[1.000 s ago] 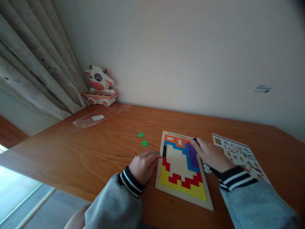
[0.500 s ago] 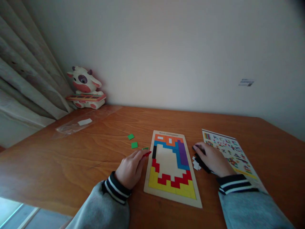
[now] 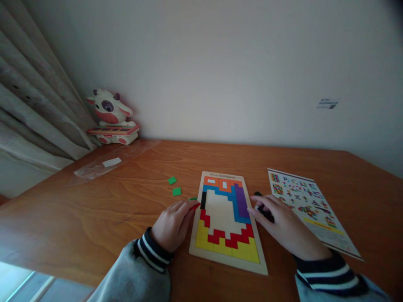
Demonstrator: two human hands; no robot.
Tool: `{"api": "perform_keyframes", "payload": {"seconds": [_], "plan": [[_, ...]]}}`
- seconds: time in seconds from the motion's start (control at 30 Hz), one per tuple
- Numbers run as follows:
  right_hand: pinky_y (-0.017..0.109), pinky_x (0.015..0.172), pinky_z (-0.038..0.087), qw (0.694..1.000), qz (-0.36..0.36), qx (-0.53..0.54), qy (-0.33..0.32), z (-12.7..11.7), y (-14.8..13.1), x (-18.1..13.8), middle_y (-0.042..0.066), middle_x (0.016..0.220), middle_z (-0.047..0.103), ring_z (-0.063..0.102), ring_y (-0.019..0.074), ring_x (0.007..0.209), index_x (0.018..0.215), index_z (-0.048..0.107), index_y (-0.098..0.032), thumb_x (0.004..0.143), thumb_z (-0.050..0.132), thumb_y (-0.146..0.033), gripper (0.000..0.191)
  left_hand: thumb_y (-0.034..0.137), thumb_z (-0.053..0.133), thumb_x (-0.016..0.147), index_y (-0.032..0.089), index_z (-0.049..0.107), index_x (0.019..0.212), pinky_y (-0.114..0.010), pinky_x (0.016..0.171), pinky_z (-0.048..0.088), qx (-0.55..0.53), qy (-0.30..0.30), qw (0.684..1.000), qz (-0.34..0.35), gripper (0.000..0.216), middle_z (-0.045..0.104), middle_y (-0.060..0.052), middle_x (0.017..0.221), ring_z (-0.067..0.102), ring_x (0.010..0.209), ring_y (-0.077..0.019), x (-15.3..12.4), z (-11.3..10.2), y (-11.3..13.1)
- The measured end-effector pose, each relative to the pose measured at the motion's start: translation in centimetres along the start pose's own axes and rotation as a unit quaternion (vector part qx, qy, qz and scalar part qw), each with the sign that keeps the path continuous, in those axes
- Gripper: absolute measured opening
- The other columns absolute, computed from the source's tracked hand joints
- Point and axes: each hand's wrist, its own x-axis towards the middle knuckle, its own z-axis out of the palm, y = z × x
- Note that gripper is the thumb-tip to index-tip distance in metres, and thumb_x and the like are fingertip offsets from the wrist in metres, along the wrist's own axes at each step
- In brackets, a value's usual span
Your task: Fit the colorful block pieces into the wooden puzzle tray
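My left hand [image 3: 172,223] pinches a small red puzzle piece [image 3: 195,206] at the left edge of the wooden puzzle tray [image 3: 231,267]. Yellow, red, blue, purple, orange and black pieces line the tray around a bare middle. On its right side hovers my right hand [image 3: 280,226], thumb and fingers apart, with the thumb tip near the tray's rim. Black puzzle pieces [image 3: 267,213] lie on the table under those fingers, partly hidden. Beyond my left hand are green pieces [image 3: 176,191], one of them partly covered by the fingers.
A printed pattern sheet [image 3: 310,205] lies on the right of the brown table [image 3: 132,218]. At the back left stands a cow toy with a keyboard [image 3: 113,117], close to a clear plastic bag [image 3: 94,168] and the curtain [image 3: 34,92].
My right hand has shifted nearer to me, its fingers spreading toward the tray's edge. It now covers the white pieces seen before. My left hand stays almost still with the red piece.
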Motion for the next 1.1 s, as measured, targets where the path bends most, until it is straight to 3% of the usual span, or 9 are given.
{"api": "perform_keyframes", "payload": {"seconds": [0.17,0.43,0.6,0.73,0.97,1.1], "plan": [[0.042,0.100,0.046,0.999,-0.041,0.013,-0.012,0.4,-2.2,-0.8,0.011,0.127,0.059,0.056,0.0266,0.117,0.123,0.059,-0.023,0.090,0.049,-0.055,0.046,0.019,0.038,0.097,0.019,0.053,0.119,-0.027,0.084,0.057,-0.020,0.016,0.999,-0.020,0.027,0.071,-0.007,0.106,0.069,0.095,-0.0172,0.0,-0.2,0.5],[0.044,0.102,0.045,0.999,-0.036,-0.011,-0.031,1.0,-1.2,-2.0,0.010,0.130,0.059,0.056,0.0279,0.119,0.122,0.062,-0.025,0.087,0.053,-0.053,0.046,0.022,0.045,0.094,0.021,0.057,0.112,-0.029,0.080,0.059,0.035,0.044,0.996,-0.067,0.022,0.072,-0.005,0.105,0.071,0.089,-0.0175,-0.3,0.3,-0.6],[0.051,0.105,0.039,0.997,-0.002,-0.020,-0.081,1.1,-0.1,-2.4,0.012,0.140,0.053,0.048,0.0336,0.127,0.138,0.050,-0.026,0.074,0.063,-0.065,0.076,0.028,0.050,0.093,0.024,0.064,0.101,-0.027,0.074,0.059,0.055,0.038,0.993,-0.094,0.016,0.074,-0.002,0.095,0.071,0.081,-0.0165,-0.6,0.2,-1.4],[0.063,0.100,0.033,0.990,0.023,-0.078,-0.115,1.5,0.1,-2.4,0.012,0.148,0.044,0.037,0.0434,0.133,0.144,0.042,-0.031,0.056,0.071,-0.073,0.101,0.034,0.054,0.092,0.025,0.066,0.098,-0.027,0.074,0.058,0.063,0.033,0.990,-0.124,0.017,0.073,0.000,0.093,0.071,0.083,-0.0173,-0.7,-0.2,-1.9],[0.067,0.100,0.025,0.984,0.036,-0.095,-0.148,0.9,-1.3,-2.5,0.013,0.148,0.044,0.034,0.0458,0.134,0.143,0.046,-0.030,0.053,0.069,-0.078,0.105,0.040,0.055,0.091,0.023,0.067,0.101,-0.030,0.073,0.058,0.079,0.037,0.988,-0.131,0.023,0.072,-0.003,0.093,0.070,0.082,-0.0186,-0.8,-0.7,-2.7],[0.067,0.100,0.027,0.983,0.026,-0.103,-0.149,1.1,-1.5,-2.9,0.013,0.147,0.046,0.034,0.0475,0.134,0.140,0.049,-0.030,0.047,0.072,-0.078,0.107,0.042,0.055,0.091,0.022,0.067,0.101,-0.029,0.072,0.058,0.092,0.046,0.986,-0.130,0.025,0.072,-0.004,0.092,0.069,0.077,-0.0179,-0.9,-0.7,-2.9]]}}
